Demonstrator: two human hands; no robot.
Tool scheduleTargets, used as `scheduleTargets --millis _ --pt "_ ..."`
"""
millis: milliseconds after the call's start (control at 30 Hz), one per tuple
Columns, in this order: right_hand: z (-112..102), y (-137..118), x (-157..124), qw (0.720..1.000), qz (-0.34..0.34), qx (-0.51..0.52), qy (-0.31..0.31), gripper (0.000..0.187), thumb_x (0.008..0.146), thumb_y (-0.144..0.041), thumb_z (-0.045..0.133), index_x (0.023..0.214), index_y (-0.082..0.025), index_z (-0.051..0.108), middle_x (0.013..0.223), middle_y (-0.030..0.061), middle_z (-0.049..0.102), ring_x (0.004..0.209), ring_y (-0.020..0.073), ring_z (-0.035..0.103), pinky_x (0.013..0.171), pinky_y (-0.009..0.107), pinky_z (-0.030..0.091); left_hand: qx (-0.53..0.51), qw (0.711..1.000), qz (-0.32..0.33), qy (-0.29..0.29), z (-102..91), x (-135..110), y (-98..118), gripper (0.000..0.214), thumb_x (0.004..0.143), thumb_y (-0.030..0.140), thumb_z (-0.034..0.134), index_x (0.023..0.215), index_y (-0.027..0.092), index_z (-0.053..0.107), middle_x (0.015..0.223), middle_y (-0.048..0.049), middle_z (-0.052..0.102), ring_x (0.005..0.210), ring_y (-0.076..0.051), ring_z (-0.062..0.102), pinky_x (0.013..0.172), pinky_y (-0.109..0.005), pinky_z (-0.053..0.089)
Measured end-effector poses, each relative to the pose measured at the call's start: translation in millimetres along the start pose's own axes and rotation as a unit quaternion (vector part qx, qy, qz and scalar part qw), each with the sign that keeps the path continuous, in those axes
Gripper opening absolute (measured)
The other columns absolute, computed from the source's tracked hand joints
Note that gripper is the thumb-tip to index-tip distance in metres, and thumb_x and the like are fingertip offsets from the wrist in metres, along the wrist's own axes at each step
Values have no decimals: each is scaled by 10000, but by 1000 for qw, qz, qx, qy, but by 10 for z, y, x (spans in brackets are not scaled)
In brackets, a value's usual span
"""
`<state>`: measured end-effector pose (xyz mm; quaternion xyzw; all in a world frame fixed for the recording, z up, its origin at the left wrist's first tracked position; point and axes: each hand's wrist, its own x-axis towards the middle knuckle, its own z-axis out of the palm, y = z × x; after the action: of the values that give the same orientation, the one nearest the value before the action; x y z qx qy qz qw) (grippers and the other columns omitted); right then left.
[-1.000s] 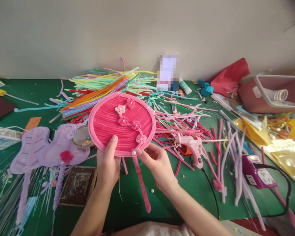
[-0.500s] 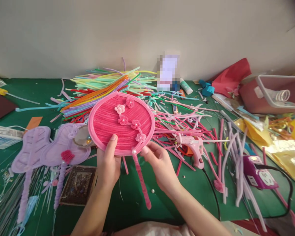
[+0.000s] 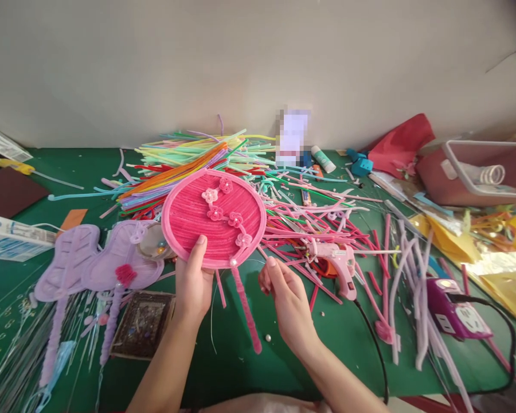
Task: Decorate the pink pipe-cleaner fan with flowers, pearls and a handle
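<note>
My left hand (image 3: pixel 193 281) grips the lower rim of a round pink pipe-cleaner fan (image 3: pixel 198 212), thumb on its face. The fan carries small pink flowers (image 3: pixel 226 209) and a pink fuzzy handle (image 3: pixel 246 312) hanging down. My right hand (image 3: pixel 286 298) hovers just right of the handle, off the fan, with thumb and fingers pinched together; a very thin strand seems to run from it toward the fan's rim. A pink glue gun (image 3: pixel 337 261) lies just right of that hand.
A heap of coloured pipe cleaners (image 3: pixel 184 158) covers the green table (image 3: pixel 90 160) behind the fan. A purple butterfly-shaped fan (image 3: pixel 90 261) and a small framed picture (image 3: pixel 141 324) lie left. A purple power strip (image 3: pixel 451 307), a red box (image 3: pixel 477 172) and yellow paper are right.
My right hand has let go of the fan's lower rim and drawn back to the right. The fan is held by the left hand alone and sits a little higher.
</note>
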<state>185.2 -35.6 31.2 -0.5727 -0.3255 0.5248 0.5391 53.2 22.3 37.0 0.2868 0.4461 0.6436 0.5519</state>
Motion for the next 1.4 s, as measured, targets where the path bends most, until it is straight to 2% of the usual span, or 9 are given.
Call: scheduleTargets --millis 200,433,500,667,800,933,1167,1267,1400 --pt "34 -57 -42 1000 -3 -4 -14 415 831 -615 634 780 -205 592 725 -4 547 657 135 482 604 261 422 -3 1000 10 -1 4 -8 1 480 863 337 709 1326 264 610 1302 -72 684 1171 -252 663 1039 -368 527" --pt "61 -17 -83 999 -16 -35 -21 489 908 -649 489 670 -223 462 647 -31 428 613 127 408 584 258 396 -7 1000 10 3 10 -27 1 509 849 346 723 1338 274 602 1325 -69 670 1187 -261 652 1046 -380 523" --pt "66 -14 -90 999 -9 -43 -21 498 909 -643 497 648 -221 449 626 -36 411 593 121 385 558 255 373 -9 1000 11 6 23 -32 8 503 850 347 721 1334 276 605 1326 -68 669 1183 -259 655 1048 -378 521" --pt "69 -26 -78 999 -32 -13 -10 354 866 -550 628 805 -206 570 721 -20 532 636 121 466 569 248 395 -17 1000 11 15 49 -41 23 486 862 335 706 1334 285 601 1356 -57 648 1186 -245 650 1034 -364 528" --pt "70 -20 -83 998 -25 -48 -33 316 857 -500 657 912 -191 625 805 19 621 712 144 556 624 269 445 -23 1000 7 18 56 -38 24 471 854 323 708 1313 265 617 1331 -66 661 1197 -253 639 1008 -361 542" --pt "89 -10 -114 993 -15 -94 -65 305 839 -451 682 982 -184 645 869 39 651 774 162 588 689 299 471 -29 999 8 27 52 -30 21 438 838 320 724 1261 231 653 1251 -72 701 1118 -228 674 970 -333 559" --pt "97 3 -112 989 -27 -126 -67 276 824 -394 693 996 -184 649 864 30 658 764 155 591 681 295 475 -34 999 8 35 47 -30 10 414 832 312 731 1232 225 670 1214 -67 719 1069 -218 693 951 -327 566" --pt "82 23 -114 988 -57 -140 -42 262 830 -375 696 1005 -189 638 880 26 647 769 149 588 686 290 490 -33 999 8 38 45 -26 1 428 832 315 732 1245 229 665 1231 -68 713 1077 -222 692 978 -342 554" --pt "70 35 -122 973 -150 -173 18 214 843 -286 690 1024 -208 608 873 9 617 769 140 581 666 271 500 -31 999 5 42 37 -19 -8 430 845 311 722 1263 239 656 1263 -69 699 1116 -220 680 968 -315 556"
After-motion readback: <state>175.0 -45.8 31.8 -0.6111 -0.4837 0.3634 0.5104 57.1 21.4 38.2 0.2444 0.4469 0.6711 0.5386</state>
